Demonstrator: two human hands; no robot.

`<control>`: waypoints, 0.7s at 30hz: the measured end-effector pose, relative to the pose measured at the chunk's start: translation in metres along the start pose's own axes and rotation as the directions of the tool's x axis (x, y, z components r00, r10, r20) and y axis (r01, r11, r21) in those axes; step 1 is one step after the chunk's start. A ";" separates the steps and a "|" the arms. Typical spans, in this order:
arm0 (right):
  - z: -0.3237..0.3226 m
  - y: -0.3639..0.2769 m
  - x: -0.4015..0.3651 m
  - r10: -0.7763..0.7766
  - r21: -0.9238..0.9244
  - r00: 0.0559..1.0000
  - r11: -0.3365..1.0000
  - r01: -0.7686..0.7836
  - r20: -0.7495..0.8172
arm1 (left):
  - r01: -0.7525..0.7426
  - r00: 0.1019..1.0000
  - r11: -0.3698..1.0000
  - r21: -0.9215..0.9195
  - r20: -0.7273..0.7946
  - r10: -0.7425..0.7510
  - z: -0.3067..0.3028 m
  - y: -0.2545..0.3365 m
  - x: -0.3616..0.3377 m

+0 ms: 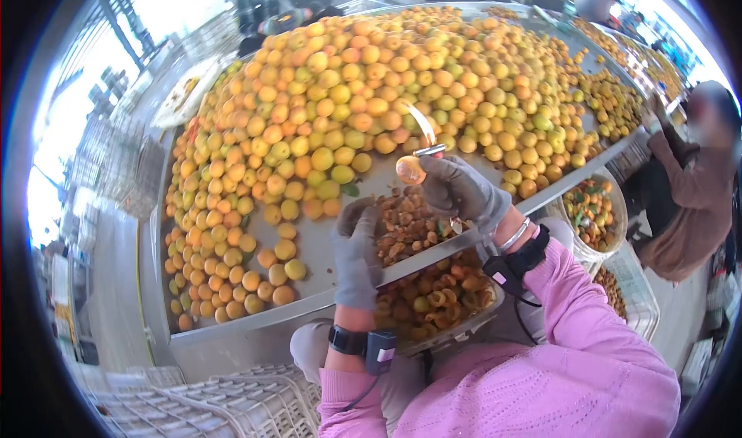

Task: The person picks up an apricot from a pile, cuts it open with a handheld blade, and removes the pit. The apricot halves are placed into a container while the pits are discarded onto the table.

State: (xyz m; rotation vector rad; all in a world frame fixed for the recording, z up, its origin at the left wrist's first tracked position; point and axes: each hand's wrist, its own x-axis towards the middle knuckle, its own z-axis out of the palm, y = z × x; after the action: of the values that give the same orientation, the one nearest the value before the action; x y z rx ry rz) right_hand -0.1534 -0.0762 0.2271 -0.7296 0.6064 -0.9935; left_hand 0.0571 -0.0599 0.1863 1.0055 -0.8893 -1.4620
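My right hand (462,193), in a grey glove, is closed on a small tool with a metal bar (430,151) and a bright curved blade-like streak above it. A rounded orange piece (410,171), apparently fruit, shows at its fingertips. My left hand (358,249), also gloved, hovers over the table's near edge with fingers loosely curved and apart; no fruit shows in it. Between the hands lies a heap of brown fruit pits (410,215). Yellow-orange apricots (340,94) are piled beyond on the metal table (317,262).
Below the table edge, a crate of cut fruit (437,303) stands at my lap. To the right are a basket of fruit (595,214) and a seated person (696,198). White plastic crates (224,407) stand at lower left. Other people are across the table.
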 end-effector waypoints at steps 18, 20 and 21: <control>-0.172 -0.033 -0.281 -0.550 -0.545 -0.017 0.830 -0.116 -0.835 | -0.007 0.999 0.962 0.275 0.048 -0.006 0.010 -0.014 -0.006; -0.175 -0.026 -0.275 -0.602 -0.596 -0.014 0.794 -0.121 -0.799 | -0.004 0.999 0.974 0.226 0.042 -0.005 0.005 -0.014 -0.007; -0.162 -0.027 -0.271 -0.577 -0.570 -0.018 0.811 -0.129 -0.817 | -0.001 0.999 0.972 0.235 0.039 -0.008 0.001 -0.013 -0.009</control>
State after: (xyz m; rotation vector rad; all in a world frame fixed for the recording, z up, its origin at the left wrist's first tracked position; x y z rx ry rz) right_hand -0.4028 0.1149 0.1820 -0.4244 2.2374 -1.7097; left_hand 0.0518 -0.0497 0.1761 1.1547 -1.1095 -1.4064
